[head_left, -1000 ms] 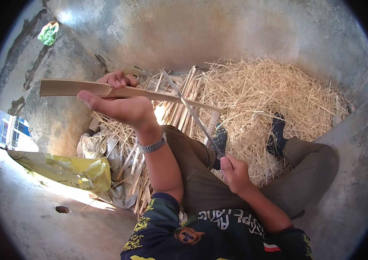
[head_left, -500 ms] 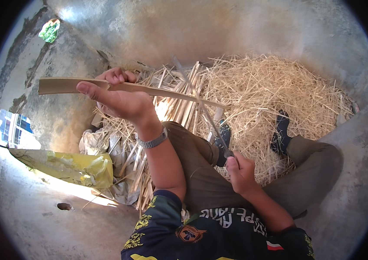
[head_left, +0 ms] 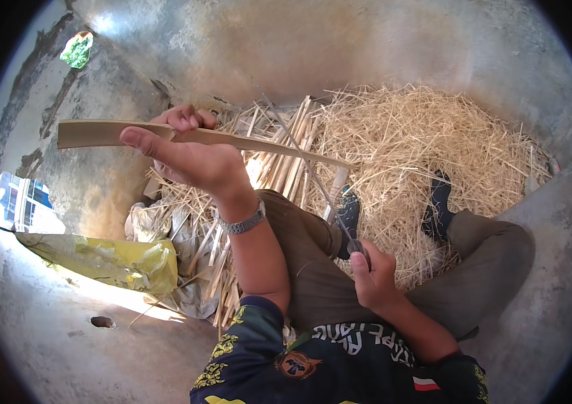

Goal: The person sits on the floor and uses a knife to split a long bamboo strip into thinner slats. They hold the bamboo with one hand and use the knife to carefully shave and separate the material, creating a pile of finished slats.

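My left hand [head_left: 195,158] is closed around a long, pale bamboo strip [head_left: 90,134], its thumb lying along the near side. The strip's broad end sticks out to the left, and its thin end reaches right, over the shavings. In my right hand [head_left: 375,277], low and right of centre, is the dark handle of a long knife [head_left: 328,200]. Its slim blade slants up and to the left, crossing the strip in the picture. Whether blade and strip touch, I cannot tell.
A heap of pale shavings [head_left: 495,141] spreads around my dark-shod feet [head_left: 438,202]. Split sticks [head_left: 291,161] lie left of it. Further left is a yellow plastic sheet [head_left: 141,262]. Concrete walls [head_left: 394,47] stand close around; one has a small round hole [head_left: 103,322].
The knife has turned, so its blade now looks thinner and its tip has swung left. My right hand has rolled slightly; my left hand and the bamboo strip have barely moved.
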`<state>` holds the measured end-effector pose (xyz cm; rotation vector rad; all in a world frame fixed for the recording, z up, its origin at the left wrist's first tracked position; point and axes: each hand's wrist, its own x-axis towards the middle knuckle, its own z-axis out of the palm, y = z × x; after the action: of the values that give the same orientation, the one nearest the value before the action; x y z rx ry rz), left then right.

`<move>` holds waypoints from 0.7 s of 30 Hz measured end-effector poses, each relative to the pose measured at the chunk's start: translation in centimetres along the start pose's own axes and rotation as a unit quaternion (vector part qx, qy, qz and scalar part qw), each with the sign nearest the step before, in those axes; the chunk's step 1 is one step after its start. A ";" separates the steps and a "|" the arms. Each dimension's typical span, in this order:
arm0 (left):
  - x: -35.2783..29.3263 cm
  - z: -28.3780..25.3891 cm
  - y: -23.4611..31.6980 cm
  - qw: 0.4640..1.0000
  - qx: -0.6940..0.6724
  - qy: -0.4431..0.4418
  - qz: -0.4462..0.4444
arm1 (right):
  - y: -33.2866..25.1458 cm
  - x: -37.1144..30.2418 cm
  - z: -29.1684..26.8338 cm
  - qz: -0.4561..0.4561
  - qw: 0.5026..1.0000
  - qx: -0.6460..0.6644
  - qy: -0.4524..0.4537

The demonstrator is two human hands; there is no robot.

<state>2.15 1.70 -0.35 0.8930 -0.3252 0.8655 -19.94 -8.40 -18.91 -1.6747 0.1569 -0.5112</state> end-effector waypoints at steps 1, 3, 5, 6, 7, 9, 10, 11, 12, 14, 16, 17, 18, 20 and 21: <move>-0.3 0.3 0.0 1.000 0.003 -0.004 0.005 | 0.6 -0.2 0.0 -0.017 1.000 0.007 0.008; -0.9 0.8 0.1 0.999 -0.029 -0.036 0.010 | 1.9 -0.2 0.4 0.017 1.000 0.001 0.008; -0.9 0.9 0.2 0.998 -0.036 -0.050 0.003 | 2.8 0.3 0.9 0.115 0.993 -0.021 -0.007; -0.7 0.6 0.1 0.998 -0.026 -0.048 -0.009 | 2.7 0.3 0.7 0.110 0.994 -0.027 -0.008; -0.4 0.4 0.1 0.999 -0.014 -0.046 -0.020 | 2.4 0.3 0.4 0.105 0.994 -0.032 -0.011; -0.4 0.5 0.2 0.999 -0.030 -0.032 -0.005 | 1.8 0.2 0.2 0.085 0.996 -0.019 0.004; -0.6 0.6 0.2 0.999 -0.037 -0.024 0.002 | 1.6 0.1 0.1 0.071 0.997 -0.003 0.020; -0.7 0.6 0.3 0.999 -0.034 -0.024 -0.001 | 1.5 0.0 0.1 0.058 0.998 0.014 0.036; -0.9 0.7 0.3 0.999 -0.031 -0.024 -0.005 | 1.7 -0.1 0.0 0.043 0.998 0.031 0.036; -1.1 0.9 0.3 0.999 -0.026 -0.026 -0.003 | 2.0 -0.3 -0.2 0.012 0.997 0.065 0.038; -1.1 1.1 0.3 0.999 -0.023 -0.030 0.007 | 2.6 0.5 0.2 0.074 0.996 0.041 0.003; -1.1 1.1 0.2 0.999 -0.019 -0.028 -0.001 | 3.0 0.7 0.3 0.103 0.994 0.029 -0.013; -1.1 0.9 0.1 1.000 -0.015 -0.025 -0.009 | 3.4 0.7 0.2 0.100 0.995 0.001 -0.015; -0.7 0.6 0.0 0.999 -0.017 -0.028 -0.008 | 3.8 1.0 0.1 0.092 0.994 -0.054 -0.014; -0.3 0.3 0.1 0.999 -0.022 -0.033 0.002 | 3.6 0.9 0.1 0.085 0.996 -0.040 -0.008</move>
<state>1.93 1.32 -0.31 0.8820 -0.4010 0.8311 -18.41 -9.26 -22.20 -1.7251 0.3090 -0.3662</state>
